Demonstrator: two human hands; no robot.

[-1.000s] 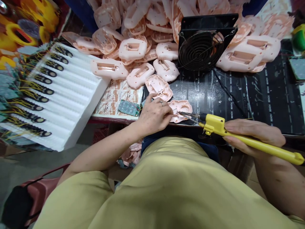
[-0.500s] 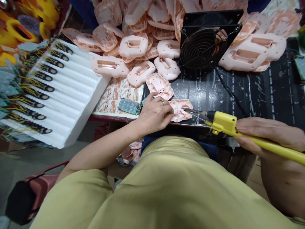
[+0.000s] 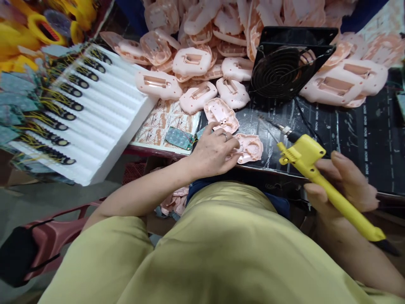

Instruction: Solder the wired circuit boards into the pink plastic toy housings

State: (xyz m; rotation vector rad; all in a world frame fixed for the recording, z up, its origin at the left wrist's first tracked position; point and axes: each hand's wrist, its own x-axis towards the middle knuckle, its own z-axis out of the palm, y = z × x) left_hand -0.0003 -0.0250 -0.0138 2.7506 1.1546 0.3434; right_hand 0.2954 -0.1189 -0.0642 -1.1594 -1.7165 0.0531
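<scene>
My right hand [image 3: 341, 185] grips a yellow soldering iron [image 3: 329, 185] with a solder feed on its front. Its tip points up and left, over the bench and apart from the shells. My left hand [image 3: 217, 150] is closed at the left edge of a small pink plastic shell [image 3: 252, 148], which lies inner side up at the bench edge; its fingertips are partly hidden. Just behind the hand rests a second open pink shell [image 3: 221, 113]. A green circuit board [image 3: 179, 138] lies left of my fingers.
A black fan [image 3: 284, 63] stands at the back, with a heap of pink shells [image 3: 193, 61] behind and left. A white ridged foam tray [image 3: 117, 101] at left carries black round-ended parts with yellow wires. Yellow plastic parts [image 3: 47, 29] lie far left. A red chair [image 3: 60, 240] stands below.
My right hand has drawn the soldering iron back from the small shell and tilted its tip upward. My left hand stays at the shell. The whole view has shifted slightly.
</scene>
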